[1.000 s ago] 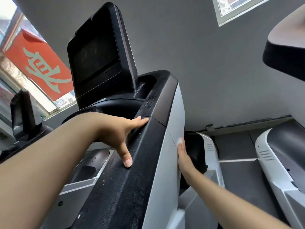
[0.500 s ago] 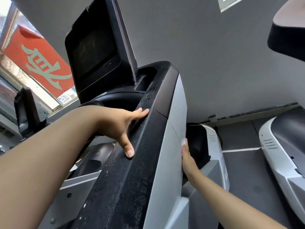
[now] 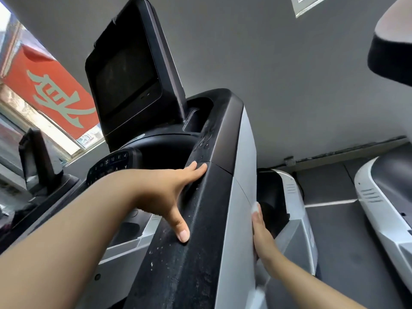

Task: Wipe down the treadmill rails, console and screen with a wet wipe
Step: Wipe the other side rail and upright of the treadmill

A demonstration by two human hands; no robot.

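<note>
Running up the middle of the view, the black rail [image 3: 189,253] of the treadmill is speckled with pale flecks of dust, and it meets the console [image 3: 223,130] at a seam just beyond the person's fingers. The left hand [image 3: 169,192] lies flat along the rail's inner edge: its fingers are straight and together, their tips touching the seam, while the thumb is spread wide and its tip presses down on the rail's top. It holds nothing. The right hand [image 3: 262,235] lies against the grey side panel [image 3: 240,230] on the rail's outer face, fingers straight and pointing up along it. A pale sliver shows at its fingertips, but whether that is the wipe or only a nail I cannot tell, and no wipe shows plainly anywhere.

Above the console the dark screen [image 3: 124,79] stands tilted back, switched off and smudged. A keypad [image 3: 109,166] with small numbers sits below it, just past the left forearm.

Behind the right hand stands another white and black machine [image 3: 287,192], and a third [image 3: 379,197] sits at the right edge on the dark floor. Left of the screen, a window shows a red banner [image 3: 49,85] with a pale character. A grey wall [image 3: 289,85] rises behind everything.
</note>
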